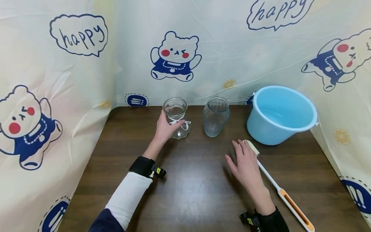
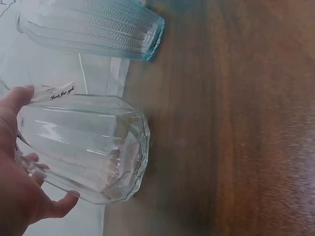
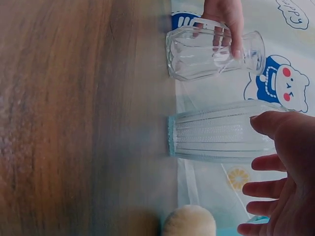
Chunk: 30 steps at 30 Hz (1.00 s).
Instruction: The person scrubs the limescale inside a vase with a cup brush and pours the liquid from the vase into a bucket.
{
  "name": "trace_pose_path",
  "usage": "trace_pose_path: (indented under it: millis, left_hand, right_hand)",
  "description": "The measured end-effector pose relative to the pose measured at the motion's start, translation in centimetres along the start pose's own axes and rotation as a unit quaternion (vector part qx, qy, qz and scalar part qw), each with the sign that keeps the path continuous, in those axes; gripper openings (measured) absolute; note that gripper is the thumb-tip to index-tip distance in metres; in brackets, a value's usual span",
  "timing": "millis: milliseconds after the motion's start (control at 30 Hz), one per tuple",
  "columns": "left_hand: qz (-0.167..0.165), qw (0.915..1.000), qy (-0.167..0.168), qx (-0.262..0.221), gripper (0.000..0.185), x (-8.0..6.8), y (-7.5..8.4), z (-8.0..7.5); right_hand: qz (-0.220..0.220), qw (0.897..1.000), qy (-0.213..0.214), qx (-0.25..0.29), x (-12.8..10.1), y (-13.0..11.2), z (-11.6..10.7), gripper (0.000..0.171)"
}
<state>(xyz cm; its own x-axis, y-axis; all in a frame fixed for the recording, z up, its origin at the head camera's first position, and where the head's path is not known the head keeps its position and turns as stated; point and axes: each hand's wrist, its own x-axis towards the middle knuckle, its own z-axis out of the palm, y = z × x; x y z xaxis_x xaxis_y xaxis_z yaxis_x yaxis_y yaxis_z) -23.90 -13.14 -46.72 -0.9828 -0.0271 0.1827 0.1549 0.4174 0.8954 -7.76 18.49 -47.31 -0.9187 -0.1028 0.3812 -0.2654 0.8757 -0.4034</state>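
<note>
1. Left hand [image 1: 165,129], on the near-left forearm, grips the clear faceted vase [image 1: 176,117], upright on the table [image 1: 185,193].
2. Ribbed glass jar [image 1: 215,116] stands just right of it, untouched.
3. Right hand [image 1: 246,167] hovers open, fingers spread, beside the sponge brush [image 1: 278,187].
4. Blue bucket [image 1: 281,114] sits far right.

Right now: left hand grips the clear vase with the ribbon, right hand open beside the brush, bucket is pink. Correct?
Not quite: the bucket is light blue, as the head view shows. The left hand does grip the ribboned vase, and the right hand lies open beside the brush.
</note>
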Motion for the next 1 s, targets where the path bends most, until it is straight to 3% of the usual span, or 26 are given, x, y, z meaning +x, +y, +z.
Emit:
trace_pose_path:
  millis: [633, 1000]
  left_hand:
    - [0.048, 0.9951, -0.074, -0.044, 0.081, -5.6, 0.8, 0.6]
    - [0.088, 0.9876, -0.109, -0.072, 0.083, -9.1, 2.2, 2.5]
  right_hand:
    - [0.019, 0.999, -0.038, 0.007, -0.1, -0.2, 0.2, 0.058]
    - [0.015, 0.999, -0.031, 0.008, -0.2, -0.1, 0.3, 0.058]
